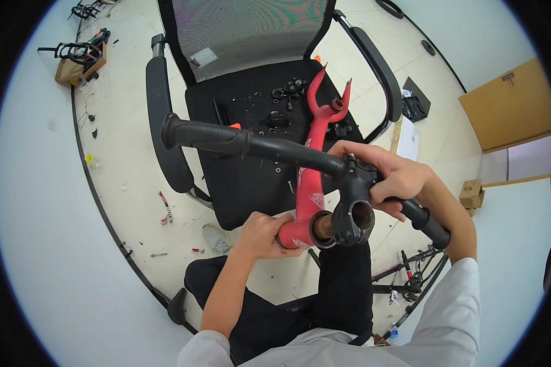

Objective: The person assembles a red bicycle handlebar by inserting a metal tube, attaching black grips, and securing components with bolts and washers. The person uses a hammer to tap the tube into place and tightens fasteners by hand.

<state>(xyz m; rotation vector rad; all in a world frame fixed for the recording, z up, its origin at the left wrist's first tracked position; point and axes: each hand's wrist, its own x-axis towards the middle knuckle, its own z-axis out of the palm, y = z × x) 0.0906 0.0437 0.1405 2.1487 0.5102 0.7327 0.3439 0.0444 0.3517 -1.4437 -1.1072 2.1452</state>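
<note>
My left hand (264,235) is closed around the near end of a red bicycle frame (309,189), at its short head tube. The frame's forked far end rests over the chair seat. My right hand (403,178) grips a black handlebar (288,151) just right of its stem (351,189). A ribbed black grip (205,136) covers the bar's left end. The stem's round open bore faces up toward me, close beside the head tube. A brownish tube end (324,226) shows between head tube and stem; how they join is partly hidden.
A black office chair (245,189) stands ahead, with small bolts and metal parts (281,119) scattered on its seat. Tools and scraps lie on the floor. At lower right are dark bicycle parts (404,284); a cardboard box (79,70) sits far left.
</note>
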